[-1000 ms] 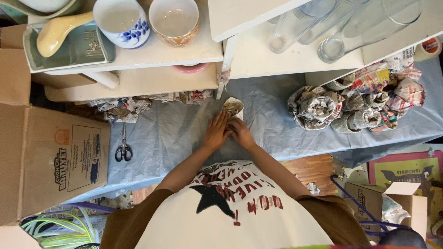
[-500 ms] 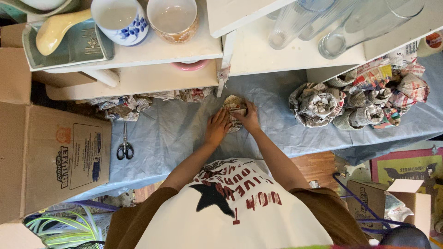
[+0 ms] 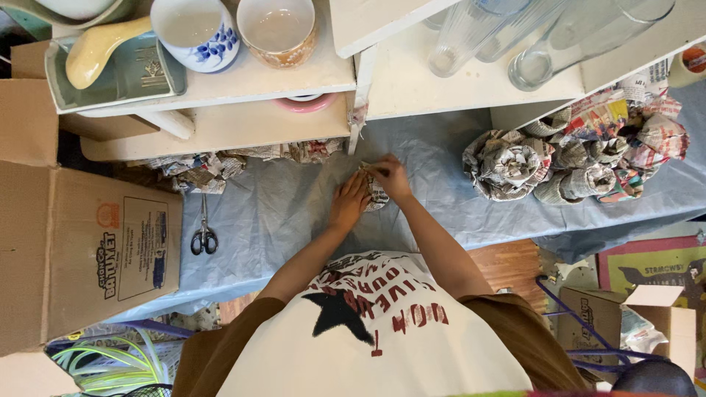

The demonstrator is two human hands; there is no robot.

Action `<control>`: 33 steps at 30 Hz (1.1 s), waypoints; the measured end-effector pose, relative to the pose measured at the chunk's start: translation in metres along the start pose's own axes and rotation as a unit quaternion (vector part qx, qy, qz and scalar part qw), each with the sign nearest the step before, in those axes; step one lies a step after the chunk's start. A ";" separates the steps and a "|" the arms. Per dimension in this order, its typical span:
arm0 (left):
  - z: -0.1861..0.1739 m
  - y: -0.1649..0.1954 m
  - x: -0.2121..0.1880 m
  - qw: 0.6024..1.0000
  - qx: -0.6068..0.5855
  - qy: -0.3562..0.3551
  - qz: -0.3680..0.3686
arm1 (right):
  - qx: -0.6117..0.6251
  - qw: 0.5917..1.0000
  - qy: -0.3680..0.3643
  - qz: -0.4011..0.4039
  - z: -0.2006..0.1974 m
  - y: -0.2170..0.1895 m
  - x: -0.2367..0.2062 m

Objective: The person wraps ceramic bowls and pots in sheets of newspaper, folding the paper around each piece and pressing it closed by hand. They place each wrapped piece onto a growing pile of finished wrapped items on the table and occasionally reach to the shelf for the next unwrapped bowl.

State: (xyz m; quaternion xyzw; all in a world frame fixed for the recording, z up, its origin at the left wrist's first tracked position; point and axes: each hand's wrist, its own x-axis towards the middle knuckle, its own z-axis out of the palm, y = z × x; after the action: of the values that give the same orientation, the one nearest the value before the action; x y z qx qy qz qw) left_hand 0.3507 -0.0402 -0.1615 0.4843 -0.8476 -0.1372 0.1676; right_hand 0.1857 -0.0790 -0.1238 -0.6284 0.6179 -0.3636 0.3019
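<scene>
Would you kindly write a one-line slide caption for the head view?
Both hands, left hand and right hand, press a newspaper-wrapped bundle on a blue-covered table.

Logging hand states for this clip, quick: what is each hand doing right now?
Left hand: closed on the newspaper-wrapped bundle on the blue cloth.
Right hand: gripping the same bundle from the top.

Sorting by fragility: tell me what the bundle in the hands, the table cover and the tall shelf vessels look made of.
Bundle: crumpled printed newspaper, matte. Table cover: likely thin fabric or plastic sheet, pale blue, creased. Tall vessels: clear glass, apparently; see-through and shiny.
</scene>
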 end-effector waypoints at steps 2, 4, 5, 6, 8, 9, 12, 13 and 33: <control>0.001 0.001 -0.001 1.000 0.005 -0.003 0.000 | -0.055 0.992 0.007 -0.114 0.003 0.002 -0.013; 0.003 0.002 -0.001 1.000 0.006 -0.020 -0.012 | -0.080 0.980 -0.001 -0.180 0.002 0.001 -0.026; 0.004 0.002 -0.001 1.000 0.021 -0.015 -0.011 | -0.077 0.979 -0.014 -0.187 0.000 -0.001 -0.033; 0.004 0.003 -0.001 0.999 0.035 -0.010 -0.009 | -0.074 0.978 -0.026 -0.195 -0.001 -0.003 -0.037; 0.004 0.004 -0.002 1.000 0.021 -0.003 -0.017 | -0.117 0.962 -0.026 -0.244 -0.006 -0.006 -0.042; 0.003 0.004 -0.003 1.000 -0.007 -0.002 -0.025 | -0.138 0.953 -0.024 -0.268 -0.009 -0.008 -0.043; -0.002 0.006 -0.002 1.000 -0.010 0.019 0.010 | -0.149 0.940 -0.067 -0.301 -0.021 -0.007 -0.045; -0.004 0.006 -0.001 0.999 0.003 0.029 0.031 | -0.067 0.965 -0.092 -0.235 -0.024 -0.005 -0.045; 0.002 0.009 0.004 0.994 0.006 -0.103 0.024 | -0.004 0.999 0.009 -0.046 -0.024 0.009 -0.043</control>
State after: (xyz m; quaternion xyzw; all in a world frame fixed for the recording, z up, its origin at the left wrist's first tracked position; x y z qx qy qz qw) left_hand 0.3410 -0.0393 -0.1596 0.4482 -0.8726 -0.1773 0.0797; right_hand 0.1615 -0.0348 -0.1216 -0.6538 0.5930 -0.3802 0.2763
